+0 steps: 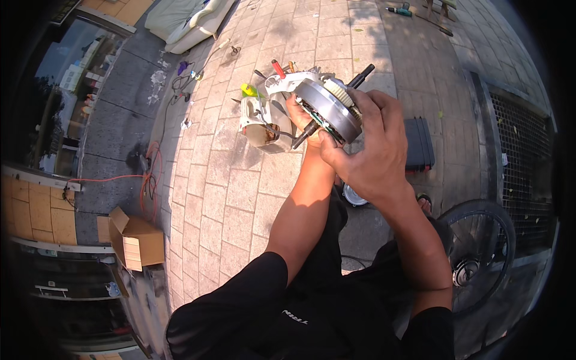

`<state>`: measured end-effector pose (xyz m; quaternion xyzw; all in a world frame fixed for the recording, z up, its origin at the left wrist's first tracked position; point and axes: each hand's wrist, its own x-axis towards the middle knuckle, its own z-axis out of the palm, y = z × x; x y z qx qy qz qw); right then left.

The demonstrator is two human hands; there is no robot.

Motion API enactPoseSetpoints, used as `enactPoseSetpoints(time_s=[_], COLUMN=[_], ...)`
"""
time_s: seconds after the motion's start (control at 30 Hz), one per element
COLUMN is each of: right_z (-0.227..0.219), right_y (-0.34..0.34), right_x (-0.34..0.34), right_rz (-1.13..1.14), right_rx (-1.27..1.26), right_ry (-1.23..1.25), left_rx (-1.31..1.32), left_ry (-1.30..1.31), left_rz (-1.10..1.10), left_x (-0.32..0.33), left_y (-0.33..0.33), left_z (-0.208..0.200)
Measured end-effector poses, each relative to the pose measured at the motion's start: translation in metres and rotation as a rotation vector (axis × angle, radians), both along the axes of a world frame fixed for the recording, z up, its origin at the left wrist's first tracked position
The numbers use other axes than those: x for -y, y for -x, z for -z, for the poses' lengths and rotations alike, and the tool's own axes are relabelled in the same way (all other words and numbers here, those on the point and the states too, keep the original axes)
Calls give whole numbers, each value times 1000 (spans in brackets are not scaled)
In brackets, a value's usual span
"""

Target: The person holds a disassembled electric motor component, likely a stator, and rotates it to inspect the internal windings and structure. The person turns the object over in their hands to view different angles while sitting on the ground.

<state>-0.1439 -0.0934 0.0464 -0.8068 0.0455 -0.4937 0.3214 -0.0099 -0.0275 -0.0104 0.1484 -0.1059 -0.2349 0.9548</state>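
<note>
Holds a round metal motor core [326, 111] aloft above the pavement [222, 210], tilted, directly between both hands. Grasps its lower right side in the right grip [377, 150], with the thumb set against the lower edge and the fingers reaching up beside the cream gear [338, 93] on the upper right face. Supports it from the left and beneath in the left grip [297, 114], closed on the core too, though mostly hidden behind it. Leaves both ends of the black axle [362, 74] jutting out from between the grips, one toward the upper right, one toward the lower left. Has a pale open container [246, 118] to the left, a red-handled tool [278, 68] beyond, a black case [419, 144] to the right and a black-tyred wheel [465, 273] at the lower right.
</note>
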Motion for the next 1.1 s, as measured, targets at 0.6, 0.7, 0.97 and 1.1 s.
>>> enactPoseSetpoints(time_s=[0.6,0.7,0.97,1.1], right_z=[7,8,10,9], right_y=[-13,-13,-15,-15], right_x=[-7,-8,-7,-8], right_rz=[-22,-32,-49,-57], right_rx=[-15,-24,-25,-30], right_ry=[-9,-17,-29,-50], left_rx=[-8,24,-24,7], left_ry=[33,31,56,87], left_rz=[-8,-39,37,89], left_x=[-3,-5,-11,-13], left_y=[-18,-24,-25,-27], left_z=[17,22,22,25])
